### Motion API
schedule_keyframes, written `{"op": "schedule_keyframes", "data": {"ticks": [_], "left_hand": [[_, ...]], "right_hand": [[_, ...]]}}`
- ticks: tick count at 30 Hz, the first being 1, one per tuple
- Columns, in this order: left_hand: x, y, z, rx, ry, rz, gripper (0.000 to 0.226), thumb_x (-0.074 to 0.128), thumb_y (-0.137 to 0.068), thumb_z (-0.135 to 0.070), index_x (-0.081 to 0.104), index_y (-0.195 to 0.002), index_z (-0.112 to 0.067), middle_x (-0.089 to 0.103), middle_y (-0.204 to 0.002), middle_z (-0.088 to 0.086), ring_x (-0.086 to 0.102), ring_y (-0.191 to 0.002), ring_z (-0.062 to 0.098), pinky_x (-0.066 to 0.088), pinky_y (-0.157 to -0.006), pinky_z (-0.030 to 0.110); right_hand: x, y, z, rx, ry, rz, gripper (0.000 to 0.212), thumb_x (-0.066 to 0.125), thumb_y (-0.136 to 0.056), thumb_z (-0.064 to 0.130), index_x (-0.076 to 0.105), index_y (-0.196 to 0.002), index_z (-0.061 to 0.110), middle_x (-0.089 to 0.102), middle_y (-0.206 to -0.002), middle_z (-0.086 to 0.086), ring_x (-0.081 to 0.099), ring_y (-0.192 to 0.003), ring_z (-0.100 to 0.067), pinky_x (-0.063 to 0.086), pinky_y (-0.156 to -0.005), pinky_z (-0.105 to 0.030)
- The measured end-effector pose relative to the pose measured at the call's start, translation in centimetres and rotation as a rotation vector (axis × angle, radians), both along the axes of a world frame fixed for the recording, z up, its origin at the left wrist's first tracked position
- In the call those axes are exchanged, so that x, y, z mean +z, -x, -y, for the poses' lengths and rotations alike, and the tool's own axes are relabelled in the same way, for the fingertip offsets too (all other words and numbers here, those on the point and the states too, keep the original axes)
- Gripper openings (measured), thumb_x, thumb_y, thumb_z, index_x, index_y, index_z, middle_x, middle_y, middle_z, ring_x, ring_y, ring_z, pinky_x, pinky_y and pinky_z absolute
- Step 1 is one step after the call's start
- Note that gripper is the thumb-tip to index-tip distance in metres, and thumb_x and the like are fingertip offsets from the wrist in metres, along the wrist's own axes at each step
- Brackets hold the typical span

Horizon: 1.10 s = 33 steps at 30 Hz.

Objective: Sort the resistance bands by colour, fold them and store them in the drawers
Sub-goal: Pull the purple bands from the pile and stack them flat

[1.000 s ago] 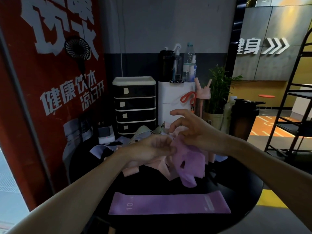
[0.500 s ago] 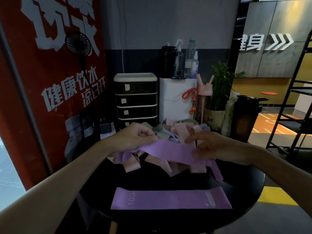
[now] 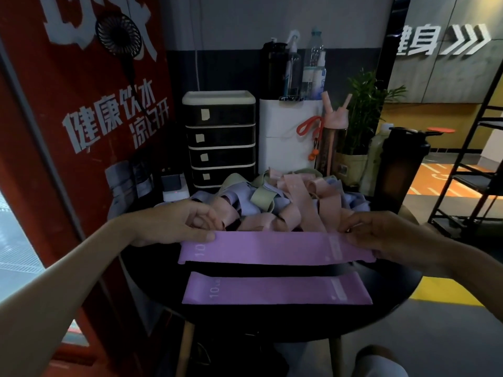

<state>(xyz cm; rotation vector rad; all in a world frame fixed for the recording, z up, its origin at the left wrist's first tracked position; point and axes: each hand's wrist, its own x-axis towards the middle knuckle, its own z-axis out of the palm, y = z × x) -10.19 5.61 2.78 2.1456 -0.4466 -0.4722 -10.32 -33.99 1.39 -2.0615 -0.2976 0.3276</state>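
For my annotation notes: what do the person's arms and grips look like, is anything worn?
The left forearm and the right forearm are bare to the frame edges; no sleeves show. The left grip and the right grip wear no gloves. No watch, bracelet or ring is visible, though the light is dim.

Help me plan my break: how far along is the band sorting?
Done: first purple band lies flat on the table. In hand: left hand and right hand hold a second purple band stretched flat. Remaining: the mixed pile behind, all folding, and the closed drawers.
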Motion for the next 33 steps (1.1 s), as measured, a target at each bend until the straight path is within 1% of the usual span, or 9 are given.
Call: {"op": "schedule_keyframes", "data": {"ticks": [3, 6, 10, 14, 17, 20, 24, 27, 33], "left_hand": [[-0.8, 0.8, -0.8, 0.043, 0.005, -0.041, 0.023, 0.07, -0.09, -0.012, 0.068, -0.112, -0.019, 0.074, -0.105, 0.003, 0.069, -0.101, 0.015, 0.054, -0.082, 0.024], [-1.3, 1.7, -1.2, 0.064, 0.0, -0.052, 0.031, 0.066, -0.092, -0.002, 0.064, -0.117, -0.02, 0.073, -0.108, 0.005, 0.07, -0.102, 0.018, 0.054, -0.084, 0.026], [-2.0, 2.5, -1.2, 0.177, 0.061, -0.058, 0.034, 0.068, -0.09, -0.002, 0.062, -0.119, -0.018, 0.072, -0.111, 0.01, 0.071, -0.101, 0.018, 0.057, -0.08, 0.026], [-2.9, 3.1, -0.4, 0.3, 0.164, -0.049, 0.031, 0.069, -0.087, 0.002, 0.064, -0.114, -0.013, 0.07, -0.109, 0.015, 0.073, -0.081, 0.018, 0.057, -0.068, 0.027], [-3.6, 3.3, -0.1, 0.356, 0.194, -0.005, 0.028, 0.07, -0.086, 0.001, 0.066, -0.11, -0.013, 0.07, -0.107, 0.015, 0.073, -0.08, 0.02, 0.058, -0.066, 0.029], [-4.4, 3.5, 0.0, 0.378, 0.196, 0.003, 0.028, 0.073, -0.084, 0.001, 0.065, -0.109, -0.009, 0.07, -0.106, 0.015, 0.073, -0.077, 0.02, 0.058, -0.063, 0.028], [-5.4, 3.7, -0.1, 0.393, 0.13, 0.029, 0.027, 0.075, -0.082, 0.0, 0.067, -0.105, -0.009, 0.072, -0.099, 0.014, 0.072, -0.071, 0.024, 0.057, -0.062, 0.028], [-5.5, 3.8, -0.2, 0.403, 0.129, 0.055, 0.027, 0.076, -0.081, 0.0, 0.067, -0.104, -0.01, 0.073, -0.095, 0.012, 0.069, -0.066, 0.026, 0.056, -0.06, 0.028], [-5.7, 4.1, -0.5, 0.4, 0.112, 0.097, 0.025, 0.076, -0.082, 0.0, 0.067, -0.102, -0.01, 0.073, -0.091, 0.004, 0.065, -0.06, 0.028, 0.055, -0.058, 0.028]], "right_hand": [[-0.1, 1.1, -0.1, -0.059, -0.152, -0.096, 0.019, 0.054, -0.094, -0.002, 0.067, -0.105, 0.007, 0.063, -0.098, -0.026, 0.061, -0.086, -0.036, 0.053, -0.08, -0.045], [0.0, 2.4, -0.5, -0.057, -0.123, -0.118, 0.019, 0.049, -0.094, -0.005, 0.062, -0.107, 0.001, 0.062, -0.094, -0.022, 0.062, -0.077, -0.027, 0.053, -0.07, -0.035], [-0.9, 2.8, -0.6, -0.134, -0.056, -0.077, 0.027, 0.05, -0.094, -0.007, 0.056, -0.114, 0.01, 0.065, -0.079, -0.017, 0.057, -0.069, -0.032, 0.048, -0.064, -0.038], [-2.5, 2.3, -0.3, -0.213, 0.026, -0.018, 0.022, 0.055, -0.095, 0.0, 0.059, -0.111, 0.014, 0.067, -0.066, -0.011, 0.057, -0.055, -0.024, 0.048, -0.054, -0.032], [-3.3, 2.3, -0.2, -0.234, 0.094, 0.012, 0.02, 0.054, -0.094, -0.002, 0.061, -0.105, 0.014, 0.066, -0.062, -0.01, 0.056, -0.047, -0.02, 0.045, -0.045, -0.025], [-3.8, 2.6, 0.0, -0.213, 0.194, 0.033, 0.027, 0.051, -0.094, -0.003, 0.059, -0.104, 0.021, 0.065, -0.063, -0.016, 0.056, -0.046, -0.016, 0.043, -0.046, -0.025], [-4.7, 2.5, 0.1, -0.17, 0.345, 0.085, 0.033, 0.051, -0.093, 0.0, 0.055, -0.107, 0.03, 0.065, -0.059, -0.008, 0.057, -0.048, -0.01, 0.044, -0.052, -0.026], [-4.6, 2.4, 0.2, -0.185, 0.338, 0.148, 0.03, 0.053, -0.093, 0.001, 0.054, -0.109, 0.026, 0.065, -0.056, -0.003, 0.058, -0.048, -0.008, 0.043, -0.053, -0.025], [-4.8, 2.2, 0.3, -0.176, 0.39, 0.202, 0.021, 0.056, -0.092, 0.002, 0.057, -0.093, 0.022, 0.066, -0.057, 0.004, 0.062, -0.048, -0.007, 0.044, -0.05, -0.021]]}}
